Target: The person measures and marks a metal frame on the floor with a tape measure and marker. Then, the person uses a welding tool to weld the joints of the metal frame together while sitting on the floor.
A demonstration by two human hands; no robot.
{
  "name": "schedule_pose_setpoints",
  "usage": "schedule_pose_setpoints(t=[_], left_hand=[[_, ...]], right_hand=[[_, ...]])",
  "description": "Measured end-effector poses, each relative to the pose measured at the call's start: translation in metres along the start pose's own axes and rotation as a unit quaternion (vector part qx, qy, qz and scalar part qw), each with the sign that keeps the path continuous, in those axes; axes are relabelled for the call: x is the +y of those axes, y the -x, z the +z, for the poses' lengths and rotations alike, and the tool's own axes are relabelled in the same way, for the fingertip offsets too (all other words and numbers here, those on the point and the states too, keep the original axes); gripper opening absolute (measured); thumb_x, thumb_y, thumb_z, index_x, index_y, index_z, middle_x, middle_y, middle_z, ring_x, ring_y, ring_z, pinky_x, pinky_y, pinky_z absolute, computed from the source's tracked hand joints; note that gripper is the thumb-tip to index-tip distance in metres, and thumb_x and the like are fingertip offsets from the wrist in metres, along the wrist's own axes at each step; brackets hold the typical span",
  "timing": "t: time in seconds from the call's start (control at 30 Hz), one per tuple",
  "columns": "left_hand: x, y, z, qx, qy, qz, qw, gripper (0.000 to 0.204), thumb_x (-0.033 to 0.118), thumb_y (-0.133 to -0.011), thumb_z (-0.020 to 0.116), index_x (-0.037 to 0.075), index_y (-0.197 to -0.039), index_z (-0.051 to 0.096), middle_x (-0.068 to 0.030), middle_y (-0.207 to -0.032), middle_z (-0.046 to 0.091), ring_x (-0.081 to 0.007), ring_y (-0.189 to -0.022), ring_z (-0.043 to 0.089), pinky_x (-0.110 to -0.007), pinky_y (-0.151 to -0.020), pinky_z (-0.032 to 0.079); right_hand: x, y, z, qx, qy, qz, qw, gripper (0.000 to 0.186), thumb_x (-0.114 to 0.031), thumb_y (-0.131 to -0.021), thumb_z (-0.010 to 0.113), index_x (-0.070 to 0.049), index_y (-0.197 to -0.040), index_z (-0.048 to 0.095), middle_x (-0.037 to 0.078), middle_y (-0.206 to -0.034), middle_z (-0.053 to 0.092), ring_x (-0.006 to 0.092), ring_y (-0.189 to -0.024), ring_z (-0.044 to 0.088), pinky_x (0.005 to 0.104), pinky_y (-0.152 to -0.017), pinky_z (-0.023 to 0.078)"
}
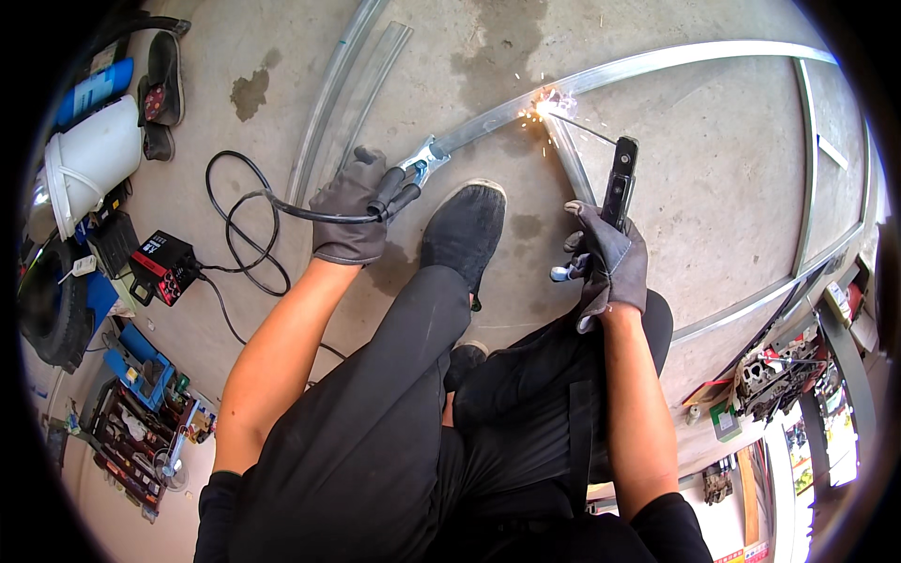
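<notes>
My right hand, in a grey glove, is closed round a black electrode holder. A thin welding rod runs from it up to the left, and bright sparks fly at its tip. The tip meets a joint where a short metal bar joins a long galvanized steel tube. My left hand, also gloved, is at a ground clamp with black handles, whose jaws sit at the tube's near left end. A black cable trails from the clamp past my left wrist.
On the left stand a small black and red welding machine, a white bucket and shoes. Looped cable crosses the concrete floor. Loose metal tubes lie beyond my left hand. Tools and engine parts lie at right.
</notes>
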State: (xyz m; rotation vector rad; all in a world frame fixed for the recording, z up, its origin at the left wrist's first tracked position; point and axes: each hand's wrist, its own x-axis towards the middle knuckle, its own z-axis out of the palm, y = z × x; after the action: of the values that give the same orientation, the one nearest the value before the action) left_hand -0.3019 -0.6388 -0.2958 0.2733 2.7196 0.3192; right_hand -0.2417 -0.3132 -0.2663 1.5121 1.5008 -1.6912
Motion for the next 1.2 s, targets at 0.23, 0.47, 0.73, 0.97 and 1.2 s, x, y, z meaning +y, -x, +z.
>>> schedule_pose_setpoints(t=[0.23, 0.47, 0.73, 0.97, 1.2], left_hand=[[0.006, -0.005, -0.007, -0.057, 0.017, -0.039, 0.997, 0.049, 0.051, -0.099, 0.076, 0.006, -0.116, 0.066, -0.0168, -0.093, 0.076, -0.0414, -0.090, 0.076, -0.053, -0.073, 0.057], [0.005, -0.005, -0.005, -0.049, 0.004, -0.037, 0.998, 0.048, 0.050, -0.099, 0.077, 0.005, -0.112, 0.067, -0.0171, -0.095, 0.076, -0.0414, -0.090, 0.075, -0.053, -0.072, 0.055], [0.008, -0.005, -0.009, -0.045, 0.025, -0.032, 0.998, 0.043, 0.047, -0.098, 0.078, 0.005, -0.106, 0.067, -0.0175, -0.100, 0.074, -0.0424, -0.090, 0.074, -0.053, -0.074, 0.055], [0.008, -0.004, -0.007, -0.035, 0.016, -0.029, 0.999, 0.044, 0.048, -0.098, 0.078, 0.005, -0.106, 0.067, -0.0179, -0.098, 0.075, -0.0419, -0.090, 0.075, -0.053, -0.074, 0.056], [0.006, -0.001, -0.004, 0.003, 0.011, -0.016, 1.000, 0.045, 0.047, -0.099, 0.077, 0.004, -0.108, 0.067, -0.0179, -0.093, 0.076, -0.0418, -0.090, 0.075, -0.053, -0.073, 0.056]], right_hand=[[0.002, 0.005, -0.004, -0.040, -0.077, -0.050, 0.995, 0.020, -0.011, -0.100, 0.079, 0.003, -0.112, 0.077, 0.009, -0.096, 0.080, 0.0151, -0.062, 0.067, 0.0266, -0.048, 0.051], [0.005, 0.000, -0.011, -0.033, -0.107, -0.054, 0.992, 0.024, -0.015, -0.101, 0.079, 0.004, -0.116, 0.078, 0.011, -0.105, 0.082, 0.0147, -0.063, 0.068, 0.0268, -0.049, 0.051], [0.005, -0.001, -0.014, -0.042, -0.096, -0.060, 0.993, 0.025, -0.017, -0.101, 0.079, 0.004, -0.116, 0.079, 0.010, -0.101, 0.082, 0.0140, -0.062, 0.067, 0.0270, -0.047, 0.051], [0.004, -0.002, -0.011, -0.028, -0.087, -0.023, 0.996, 0.025, -0.016, -0.098, 0.082, 0.003, -0.113, 0.080, 0.007, -0.089, 0.078, 0.0134, -0.058, 0.066, 0.0268, -0.044, 0.049], [-0.002, 0.005, -0.001, -0.009, -0.070, -0.024, 0.997, 0.022, -0.016, -0.094, 0.086, 0.001, -0.106, 0.079, 0.005, -0.080, 0.072, 0.0129, -0.056, 0.064, 0.0277, -0.042, 0.048]])
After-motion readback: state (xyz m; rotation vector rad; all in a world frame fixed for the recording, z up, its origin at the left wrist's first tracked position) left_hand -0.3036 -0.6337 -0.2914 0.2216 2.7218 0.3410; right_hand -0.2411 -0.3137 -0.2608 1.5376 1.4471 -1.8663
